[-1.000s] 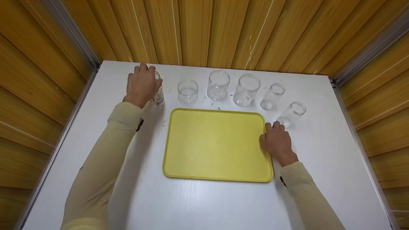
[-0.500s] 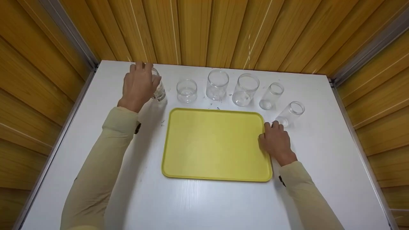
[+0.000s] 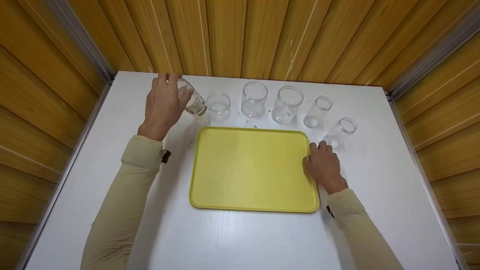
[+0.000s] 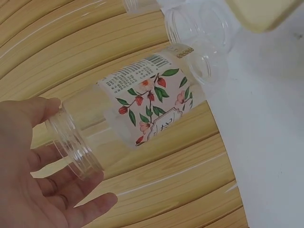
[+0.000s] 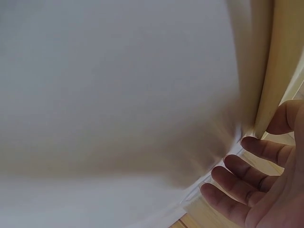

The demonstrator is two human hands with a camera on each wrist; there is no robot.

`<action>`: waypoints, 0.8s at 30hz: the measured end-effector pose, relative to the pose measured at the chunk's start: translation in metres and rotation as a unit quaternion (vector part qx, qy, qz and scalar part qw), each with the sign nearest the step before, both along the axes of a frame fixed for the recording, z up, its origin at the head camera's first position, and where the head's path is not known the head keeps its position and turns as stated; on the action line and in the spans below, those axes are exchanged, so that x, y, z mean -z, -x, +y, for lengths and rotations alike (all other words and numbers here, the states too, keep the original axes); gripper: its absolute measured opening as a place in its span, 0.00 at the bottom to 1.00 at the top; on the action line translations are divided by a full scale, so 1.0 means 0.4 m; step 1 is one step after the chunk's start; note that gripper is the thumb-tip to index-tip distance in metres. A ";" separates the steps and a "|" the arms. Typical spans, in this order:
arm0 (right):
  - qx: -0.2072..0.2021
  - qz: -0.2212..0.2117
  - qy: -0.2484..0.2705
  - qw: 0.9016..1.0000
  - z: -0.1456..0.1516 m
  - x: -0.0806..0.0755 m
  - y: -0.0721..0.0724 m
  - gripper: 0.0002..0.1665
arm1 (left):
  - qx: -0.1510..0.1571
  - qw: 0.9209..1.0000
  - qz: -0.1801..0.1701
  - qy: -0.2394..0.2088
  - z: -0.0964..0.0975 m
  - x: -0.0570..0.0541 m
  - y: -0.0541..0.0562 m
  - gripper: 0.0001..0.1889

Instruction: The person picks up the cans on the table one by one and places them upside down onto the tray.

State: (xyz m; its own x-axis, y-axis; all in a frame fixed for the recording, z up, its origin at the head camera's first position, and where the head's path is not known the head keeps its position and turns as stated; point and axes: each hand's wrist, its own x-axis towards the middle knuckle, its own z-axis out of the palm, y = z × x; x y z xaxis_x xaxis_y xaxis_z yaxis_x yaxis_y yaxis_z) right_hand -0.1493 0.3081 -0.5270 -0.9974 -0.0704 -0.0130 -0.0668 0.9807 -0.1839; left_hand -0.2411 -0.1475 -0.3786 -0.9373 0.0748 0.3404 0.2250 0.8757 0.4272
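Beyond the yellow tray [image 3: 255, 168]'s far-left corner, my left hand [image 3: 162, 103] is gripping the labelled jar [image 3: 196, 104] round its mouth, base slanting rightward from my fingers; my right hand [image 3: 324, 167] is pinching the tray's right edge.

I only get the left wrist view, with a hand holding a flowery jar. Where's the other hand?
Observer: The right hand is at the right edge of the yellow tray, touching it.
Operator: Ooh! Is anything else next to that hand?
Observer: Yes, a narrow jar stands just past its fingertips, though I can't tell whether they touch it.
Operator: I can't see all the jars. How many are standing up?
Observer: Five clear jars stand upright, counting that narrow one but not your tilted flowery jar.
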 end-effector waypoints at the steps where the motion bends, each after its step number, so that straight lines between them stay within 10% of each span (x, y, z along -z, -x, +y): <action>1: 0.000 0.000 0.000 1.000 0.000 0.000 0.000 0.18 | 0.000 1.000 0.002 -0.016 0.001 0.001 -0.004 0.28; 24: 0.007 0.002 0.013 1.000 -0.003 0.000 -0.003 0.17 | 0.084 0.967 0.075 -0.229 0.045 0.044 -0.064 0.26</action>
State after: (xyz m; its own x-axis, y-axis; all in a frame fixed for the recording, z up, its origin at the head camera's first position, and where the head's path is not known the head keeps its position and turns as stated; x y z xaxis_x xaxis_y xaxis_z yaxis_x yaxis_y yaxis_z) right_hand -0.1481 0.3068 -0.5269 -0.9984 -0.0570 -0.0072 -0.0542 0.9765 -0.2086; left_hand -0.2153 -0.1294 -0.3963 -0.8627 0.0312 0.5047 0.4373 0.5472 0.7137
